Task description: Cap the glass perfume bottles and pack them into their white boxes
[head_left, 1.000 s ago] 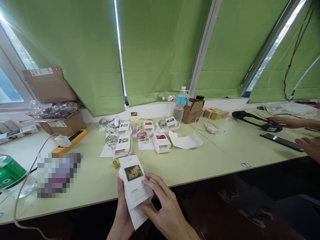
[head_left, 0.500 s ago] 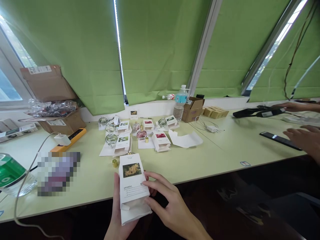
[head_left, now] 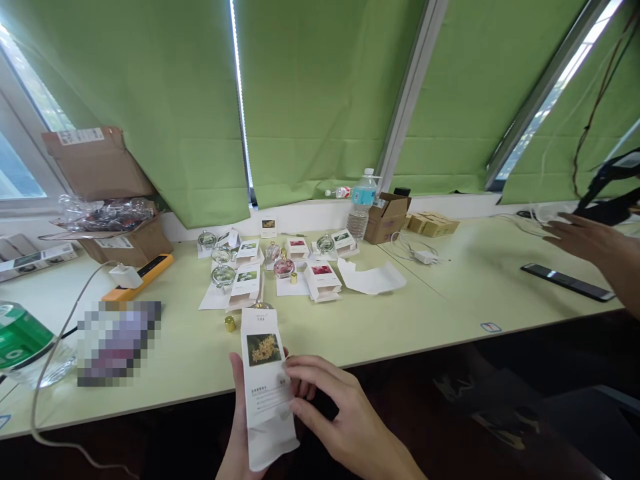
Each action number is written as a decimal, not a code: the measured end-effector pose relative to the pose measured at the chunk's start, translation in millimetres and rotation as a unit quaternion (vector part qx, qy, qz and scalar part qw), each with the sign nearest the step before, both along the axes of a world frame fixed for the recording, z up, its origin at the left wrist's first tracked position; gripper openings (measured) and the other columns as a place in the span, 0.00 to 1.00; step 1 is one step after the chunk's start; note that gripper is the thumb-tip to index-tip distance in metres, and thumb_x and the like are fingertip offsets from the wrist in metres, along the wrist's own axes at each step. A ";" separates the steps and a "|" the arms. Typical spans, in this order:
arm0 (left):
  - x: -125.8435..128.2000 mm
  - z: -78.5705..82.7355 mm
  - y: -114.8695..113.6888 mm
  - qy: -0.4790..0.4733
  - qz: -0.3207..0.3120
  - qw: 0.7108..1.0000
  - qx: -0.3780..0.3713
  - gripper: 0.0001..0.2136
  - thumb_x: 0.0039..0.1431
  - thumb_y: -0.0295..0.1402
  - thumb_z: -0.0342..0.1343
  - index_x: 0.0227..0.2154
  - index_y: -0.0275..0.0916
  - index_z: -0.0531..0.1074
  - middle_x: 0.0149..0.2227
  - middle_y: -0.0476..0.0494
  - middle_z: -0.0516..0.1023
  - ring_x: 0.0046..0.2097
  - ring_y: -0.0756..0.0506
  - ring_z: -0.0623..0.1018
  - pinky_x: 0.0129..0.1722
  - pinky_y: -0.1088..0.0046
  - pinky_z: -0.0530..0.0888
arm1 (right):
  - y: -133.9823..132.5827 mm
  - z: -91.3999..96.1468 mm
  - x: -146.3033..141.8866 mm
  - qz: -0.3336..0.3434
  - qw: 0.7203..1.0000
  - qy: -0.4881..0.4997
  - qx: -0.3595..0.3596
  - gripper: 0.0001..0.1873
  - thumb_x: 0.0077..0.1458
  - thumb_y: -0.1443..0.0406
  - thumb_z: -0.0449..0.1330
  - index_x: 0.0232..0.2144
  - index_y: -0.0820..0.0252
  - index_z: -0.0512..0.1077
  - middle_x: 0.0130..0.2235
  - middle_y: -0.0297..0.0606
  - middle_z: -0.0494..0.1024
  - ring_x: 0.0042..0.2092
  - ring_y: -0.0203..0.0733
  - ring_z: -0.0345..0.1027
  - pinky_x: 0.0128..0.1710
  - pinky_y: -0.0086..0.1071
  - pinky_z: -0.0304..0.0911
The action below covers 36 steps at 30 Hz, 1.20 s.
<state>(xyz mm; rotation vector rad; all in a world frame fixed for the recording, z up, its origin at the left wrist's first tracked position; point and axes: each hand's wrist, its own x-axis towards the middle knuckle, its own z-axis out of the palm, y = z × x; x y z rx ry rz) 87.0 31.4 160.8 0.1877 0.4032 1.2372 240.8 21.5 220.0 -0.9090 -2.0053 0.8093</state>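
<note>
A white paper box (head_left: 270,400), printed with a yellow-flower picture, is in my hands at the table's front edge. My left hand (head_left: 238,427) is wrapped round it from behind and the left side, most of its fingers hidden. My right hand (head_left: 345,407) closes on the right edge with bent fingers and thumb. Just beyond the box's top a perfume bottle (head_left: 261,305) shows partly, the rest covered. A gold cap (head_left: 229,324) stands to its left. Farther back are several similar flower-printed boxes (head_left: 323,277) and round glass bottles, among them a pink one (head_left: 284,267).
A torn white sheet (head_left: 373,279) lies right of the boxes. Behind it stand a water bottle (head_left: 360,210) and a small carton (head_left: 386,220). An orange power strip (head_left: 143,277) and a cable lie left. A co-worker's hand (head_left: 583,243) is above a phone (head_left: 567,283).
The box has been turned, its white lower end now flatter and hanging lower. My right fingers stay at its right edge. At the right, the co-worker's black object has been lifted off the table.
</note>
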 end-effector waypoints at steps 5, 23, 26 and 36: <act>7.4 14.3 -16.8 -0.011 -0.021 1.000 -0.005 0.33 0.48 0.62 0.52 0.38 0.34 0.78 0.27 0.41 0.75 0.35 0.40 0.76 0.44 0.60 0.72 | -9.0 5.2 1.5 -0.002 0.999 -0.028 0.025 0.18 0.58 0.61 0.60 0.51 0.51 0.71 0.52 0.39 0.74 0.40 0.40 0.74 0.44 0.31 0.72; 15.1 35.4 -17.3 0.268 0.096 0.958 0.014 0.23 0.50 0.34 0.65 0.50 0.40 0.72 0.43 0.39 0.81 0.43 0.38 0.80 0.45 0.62 0.75 | -0.1 11.2 10.2 -0.037 0.968 0.121 -0.218 0.21 0.55 0.63 0.60 0.52 0.54 0.70 0.39 0.36 0.79 0.36 0.42 0.73 0.31 0.30 0.71; 12.4 37.5 -17.6 0.245 0.070 0.966 -0.043 0.27 0.51 0.32 0.65 0.55 0.42 0.68 0.42 0.40 0.82 0.41 0.39 0.81 0.44 0.63 0.76 | 3.0 6.3 15.0 -0.026 0.951 0.169 -0.260 0.30 0.58 0.59 0.59 0.61 0.54 0.59 0.40 0.39 0.78 0.34 0.42 0.73 0.29 0.32 0.71; 16.9 50.3 -18.7 0.267 0.024 0.963 -0.028 0.35 0.54 0.35 0.62 0.62 0.59 0.54 0.48 0.45 0.78 0.35 0.45 0.82 0.36 0.69 0.77 | 7.1 23.5 42.6 -0.029 0.984 -0.065 -0.164 0.29 0.59 0.51 0.55 0.61 0.44 0.60 0.59 0.39 0.67 0.53 0.48 0.67 0.43 0.34 0.69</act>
